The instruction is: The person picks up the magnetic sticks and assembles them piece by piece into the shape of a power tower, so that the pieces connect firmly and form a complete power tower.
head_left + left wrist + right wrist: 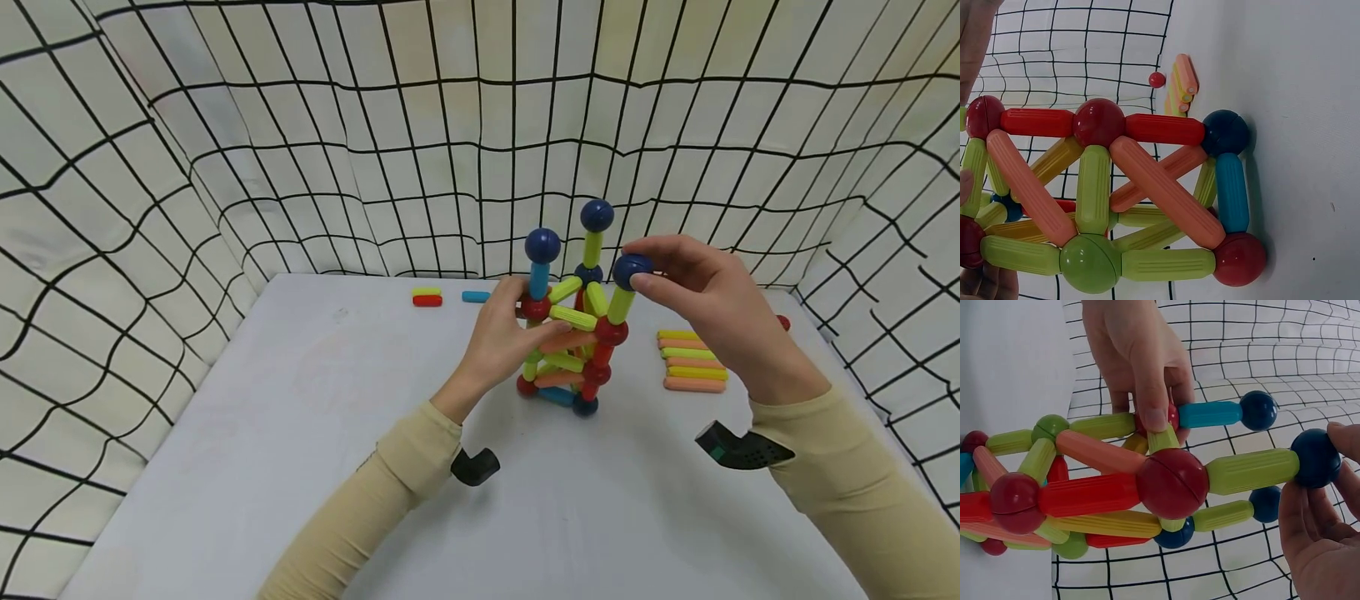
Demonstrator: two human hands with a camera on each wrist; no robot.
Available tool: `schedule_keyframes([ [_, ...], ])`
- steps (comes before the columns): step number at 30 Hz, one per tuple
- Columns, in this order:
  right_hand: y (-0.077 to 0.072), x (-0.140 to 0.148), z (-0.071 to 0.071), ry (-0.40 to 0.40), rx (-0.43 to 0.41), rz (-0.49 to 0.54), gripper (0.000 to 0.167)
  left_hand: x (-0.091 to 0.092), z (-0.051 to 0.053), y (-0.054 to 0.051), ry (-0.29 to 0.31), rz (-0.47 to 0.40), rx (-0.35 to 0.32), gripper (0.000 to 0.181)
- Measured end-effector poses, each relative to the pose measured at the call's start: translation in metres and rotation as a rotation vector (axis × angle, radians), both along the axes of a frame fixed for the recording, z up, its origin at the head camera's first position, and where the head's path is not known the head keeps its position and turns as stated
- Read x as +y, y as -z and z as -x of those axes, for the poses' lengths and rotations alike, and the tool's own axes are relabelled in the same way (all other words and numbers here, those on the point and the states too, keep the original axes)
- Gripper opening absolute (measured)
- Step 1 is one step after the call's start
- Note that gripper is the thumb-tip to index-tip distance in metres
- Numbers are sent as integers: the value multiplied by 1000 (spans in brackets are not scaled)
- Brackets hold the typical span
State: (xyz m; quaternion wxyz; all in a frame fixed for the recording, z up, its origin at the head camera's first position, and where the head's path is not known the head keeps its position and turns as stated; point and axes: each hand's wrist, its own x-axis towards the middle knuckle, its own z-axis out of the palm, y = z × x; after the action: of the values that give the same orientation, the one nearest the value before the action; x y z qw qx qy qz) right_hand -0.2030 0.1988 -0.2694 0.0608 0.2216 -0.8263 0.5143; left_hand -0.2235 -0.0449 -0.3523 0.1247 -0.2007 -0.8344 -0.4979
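Observation:
A tower of coloured rods and balls (597, 353) stands on the white table. My right hand (697, 292) pinches a dark blue ball (1316, 458) between thumb and fingers; that ball sits on top of a light green rod (1252, 470), which rises from a red ball (1172, 484). My left hand (506, 325) grips the tower's upper left corner around another red ball (536, 308), its thumb along a light green rod. Two more uprights carry blue balls: one on a blue rod (539, 281), one on a light green rod (592, 248).
Several yellow, orange and green rods (692, 362) lie in a stack to the right of the tower. Behind it to the left lie a red rod (427, 301), a green rod and a blue rod (475, 297). Black netting (360, 150) over white cloth surrounds the table.

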Motion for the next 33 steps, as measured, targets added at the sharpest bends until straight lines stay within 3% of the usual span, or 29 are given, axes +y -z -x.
schedule_keyframes([
  [14, 6, 3, 1, -3, -14, 10, 38, -4, 2, 0, 39, -1, -6, 50],
  [24, 22, 28, 2, 72, -68, 32, 38, -4, 4, 2, 18, -28, 37, 45],
  [29, 41, 55, 11, 118, -109, 144, 40, 1, 4, 3, -42, -19, 90, 45],
  [33, 61, 80, 21, 97, -145, 375, 41, 6, 5, 3, -88, -23, 108, 43],
])
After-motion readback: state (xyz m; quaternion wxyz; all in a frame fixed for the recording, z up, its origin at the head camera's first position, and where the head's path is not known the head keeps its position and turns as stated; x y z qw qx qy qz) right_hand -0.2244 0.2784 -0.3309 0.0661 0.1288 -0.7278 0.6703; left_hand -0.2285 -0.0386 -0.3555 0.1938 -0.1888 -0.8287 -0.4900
